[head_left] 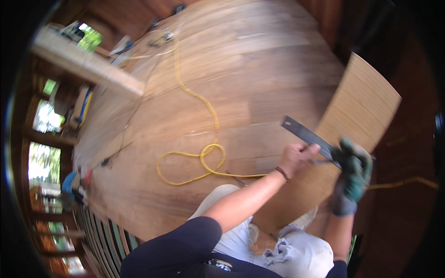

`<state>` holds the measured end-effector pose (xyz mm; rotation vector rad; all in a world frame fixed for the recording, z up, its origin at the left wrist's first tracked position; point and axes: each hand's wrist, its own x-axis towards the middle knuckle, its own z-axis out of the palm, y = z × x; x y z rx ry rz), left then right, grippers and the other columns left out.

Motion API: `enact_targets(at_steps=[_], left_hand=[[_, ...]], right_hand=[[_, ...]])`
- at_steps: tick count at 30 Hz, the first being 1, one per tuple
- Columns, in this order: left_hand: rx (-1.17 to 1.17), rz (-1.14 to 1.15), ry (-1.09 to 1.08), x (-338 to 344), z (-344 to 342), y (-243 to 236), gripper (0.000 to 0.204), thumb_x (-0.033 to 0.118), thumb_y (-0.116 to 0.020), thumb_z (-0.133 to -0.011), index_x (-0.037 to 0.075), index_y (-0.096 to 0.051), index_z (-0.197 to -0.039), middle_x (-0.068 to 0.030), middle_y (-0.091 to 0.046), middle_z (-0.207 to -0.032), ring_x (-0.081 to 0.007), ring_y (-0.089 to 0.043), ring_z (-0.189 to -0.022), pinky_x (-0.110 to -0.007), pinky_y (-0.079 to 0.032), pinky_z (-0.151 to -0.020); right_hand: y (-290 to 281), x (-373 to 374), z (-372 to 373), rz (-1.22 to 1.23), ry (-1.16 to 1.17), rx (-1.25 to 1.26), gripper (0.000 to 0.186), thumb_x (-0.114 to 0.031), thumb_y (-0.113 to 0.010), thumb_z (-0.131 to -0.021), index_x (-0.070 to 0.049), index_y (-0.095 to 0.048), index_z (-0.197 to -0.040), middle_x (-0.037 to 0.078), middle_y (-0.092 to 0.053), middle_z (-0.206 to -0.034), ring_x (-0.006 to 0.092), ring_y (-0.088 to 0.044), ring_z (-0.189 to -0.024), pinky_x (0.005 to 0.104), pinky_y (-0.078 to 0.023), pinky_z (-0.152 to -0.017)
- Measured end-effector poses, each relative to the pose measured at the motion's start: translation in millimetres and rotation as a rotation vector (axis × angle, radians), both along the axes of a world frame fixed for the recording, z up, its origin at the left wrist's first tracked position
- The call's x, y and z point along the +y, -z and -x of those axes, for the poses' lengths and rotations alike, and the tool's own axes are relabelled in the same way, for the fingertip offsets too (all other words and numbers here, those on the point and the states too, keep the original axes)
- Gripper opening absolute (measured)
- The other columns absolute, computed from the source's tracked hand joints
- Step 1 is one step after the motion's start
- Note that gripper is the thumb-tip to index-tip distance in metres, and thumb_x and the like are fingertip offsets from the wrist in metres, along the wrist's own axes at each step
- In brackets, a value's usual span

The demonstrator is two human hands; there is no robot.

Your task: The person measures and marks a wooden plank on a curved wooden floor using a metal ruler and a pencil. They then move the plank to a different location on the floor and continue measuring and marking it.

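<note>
One strip [306, 134] is clasped by the right hand [354, 164]; how the left hand [295, 160] is closed cannot be told; through slackened hold, the board [359, 104] could be scratched.

Yellow cord [213, 114] on wooden floor [264, 88]

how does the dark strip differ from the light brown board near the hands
Color: the dark strip is dark gray; the light brown board is much paler.
Size: the dark strip is narrow and short, the light brown board far wider and longer.
Pose: in the picture, the dark strip slants down to the right, while the light brown board slants up to the right.
Both look flat.
</note>
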<state>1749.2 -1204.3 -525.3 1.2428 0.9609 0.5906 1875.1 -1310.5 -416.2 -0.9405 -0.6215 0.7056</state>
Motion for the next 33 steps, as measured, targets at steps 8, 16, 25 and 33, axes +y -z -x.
enact_targets(at_steps=[8, 16, 25, 33], left_hand=[[-0.027, -0.090, -0.022, 3.0, -2.9, 1.7, 0.062, 0.052, -0.073, -0.092, 0.005, -0.053, -0.057, 0.0024, -0.045, -0.052, -0.0065, -0.042, -0.055, -0.033, -0.036, -0.049], [-0.060, -0.051, -0.051, 0.2, -5.7, 2.8, 0.056, 0.042, -0.076, -0.094, 0.007, -0.052, -0.058, 0.0074, -0.043, -0.055, -0.0041, -0.038, -0.056, -0.028, -0.033, -0.049], [0.039, -0.144, -0.025, -0.2, -0.6, -6.9, 0.056, 0.042, -0.073, -0.095, 0.002, -0.054, -0.061, 0.0044, -0.044, -0.056, -0.0057, -0.040, -0.057, -0.030, -0.035, -0.051], [-0.006, -0.096, -0.035, -6.5, -0.6, -10.9, 0.055, 0.043, -0.074, -0.095, 0.001, -0.054, -0.064, 0.0043, -0.041, -0.058, -0.0058, -0.037, -0.060, -0.030, -0.034, -0.051]], right_hand=[[-0.7, -104.1, 18.6, 0.398, -0.205, 0.357, 0.069, -0.012, -0.065, -0.098, -0.002, -0.032, -0.158, 0.016, -0.071, -0.102, 0.0167, -0.070, -0.074, 0.0295, -0.060, -0.060], [20.5, -124.9, 12.4, 0.402, -0.442, 0.241, 0.057, -0.007, -0.065, -0.096, 0.005, -0.046, -0.149, 0.019, -0.073, -0.104, 0.0289, -0.074, -0.088, 0.0386, -0.062, -0.079], [12.3, -56.7, -8.6, 0.225, -0.237, -0.398, 0.037, -0.014, -0.073, -0.095, 0.003, -0.066, -0.127, 0.008, -0.072, -0.090, 0.0150, -0.068, -0.083, 0.0301, -0.055, -0.077], [25.4, -2.2, -4.5, 0.180, -0.213, -0.235, 0.038, -0.014, -0.063, -0.102, 0.008, -0.060, -0.133, 0.017, -0.073, -0.113, 0.0234, -0.072, -0.096, 0.0344, -0.059, -0.086]])
